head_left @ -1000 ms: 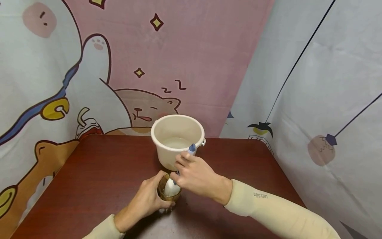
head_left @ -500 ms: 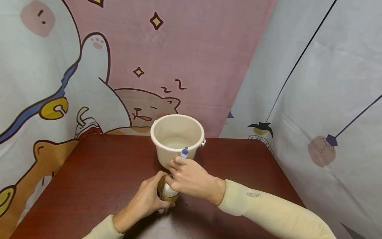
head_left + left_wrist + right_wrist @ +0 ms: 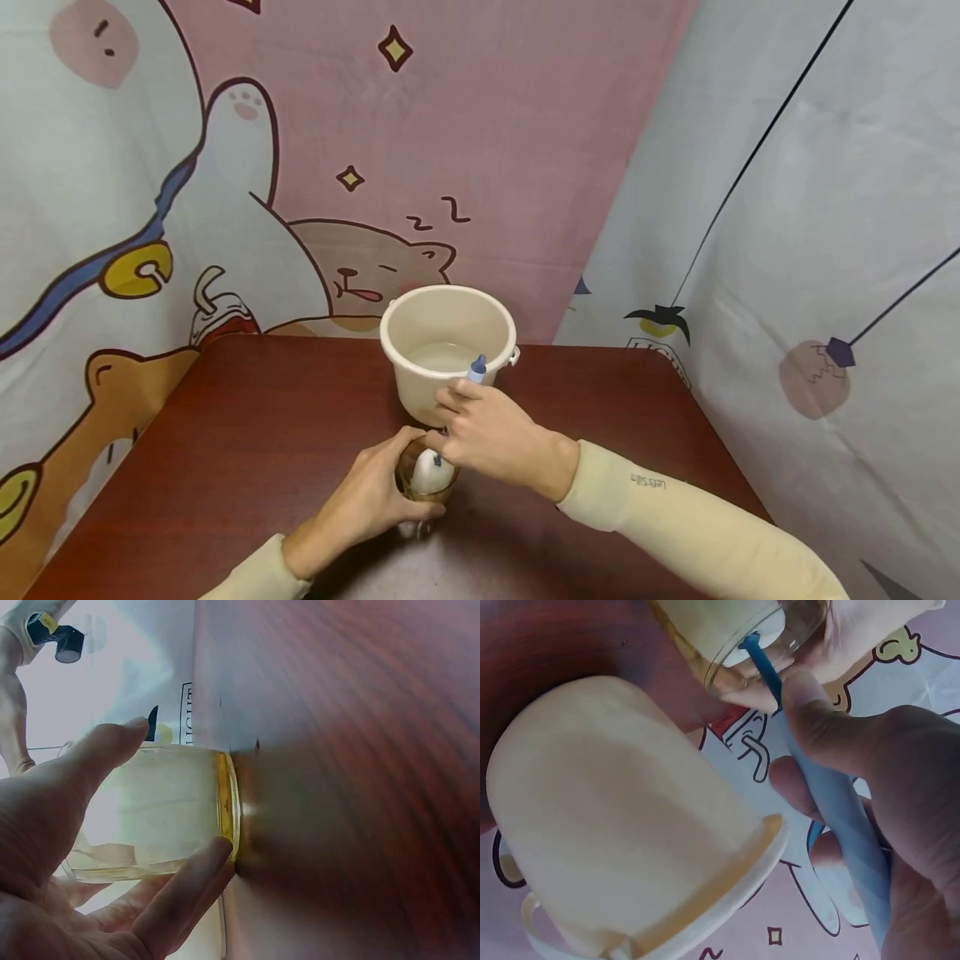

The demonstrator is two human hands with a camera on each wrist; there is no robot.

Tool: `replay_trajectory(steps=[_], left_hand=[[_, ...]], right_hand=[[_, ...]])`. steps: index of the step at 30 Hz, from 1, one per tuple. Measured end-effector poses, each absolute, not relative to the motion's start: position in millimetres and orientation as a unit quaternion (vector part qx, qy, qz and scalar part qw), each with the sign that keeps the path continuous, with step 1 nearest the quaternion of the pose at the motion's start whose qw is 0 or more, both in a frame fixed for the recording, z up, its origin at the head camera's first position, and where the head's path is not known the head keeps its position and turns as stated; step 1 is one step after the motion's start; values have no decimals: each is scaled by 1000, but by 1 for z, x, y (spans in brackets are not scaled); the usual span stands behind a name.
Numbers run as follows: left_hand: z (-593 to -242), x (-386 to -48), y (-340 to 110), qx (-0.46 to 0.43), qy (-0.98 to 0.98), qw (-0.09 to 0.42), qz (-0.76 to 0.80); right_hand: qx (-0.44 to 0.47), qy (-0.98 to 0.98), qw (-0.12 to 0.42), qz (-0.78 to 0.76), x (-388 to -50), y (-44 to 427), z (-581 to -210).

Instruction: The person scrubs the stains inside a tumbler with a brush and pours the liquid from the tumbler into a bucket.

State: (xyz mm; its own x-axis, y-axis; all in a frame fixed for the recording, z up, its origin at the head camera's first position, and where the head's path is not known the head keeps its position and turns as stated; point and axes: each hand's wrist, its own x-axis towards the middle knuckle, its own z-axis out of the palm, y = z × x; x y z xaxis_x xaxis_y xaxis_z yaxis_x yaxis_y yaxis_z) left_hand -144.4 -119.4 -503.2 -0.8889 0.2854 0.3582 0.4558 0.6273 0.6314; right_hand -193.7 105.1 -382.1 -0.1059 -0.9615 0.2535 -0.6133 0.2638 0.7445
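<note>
Cream bucket (image 3: pixel 420 393), perhaps holding water (image 3: pixel 441 357), table (image 3: pixel 277 425), cartoon backdrop (image 3: pixel 525 167)

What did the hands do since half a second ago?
The right hand moved the blue-handled brush's handle slightly rightward and away from the person. Nothing was grabbed or let go. The left hand still holds the glass with the brush's white head inside; the bucket stayed put.

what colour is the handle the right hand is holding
The handle is light blue, best seen in the right wrist view.
</note>
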Motion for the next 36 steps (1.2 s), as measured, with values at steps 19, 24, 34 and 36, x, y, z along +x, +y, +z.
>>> replay_trajectory(steps=[19, 24, 34, 36], left_hand=[[-501, -142, -118, -217, -889, 139, -379], [-502, -142, -118, -215, -893, 138, -371], [-502, -143, -119, -216, -894, 131, -370], [-502, -142, -119, -217, -892, 130, -373]], right_hand=[[596, -610, 414, -317, -182, 99, -353], [594, -619, 402, -319, -179, 96, -350], [578, -653, 375, -314, -172, 95, -351], [576, -659, 373, -307, -172, 95, -352]])
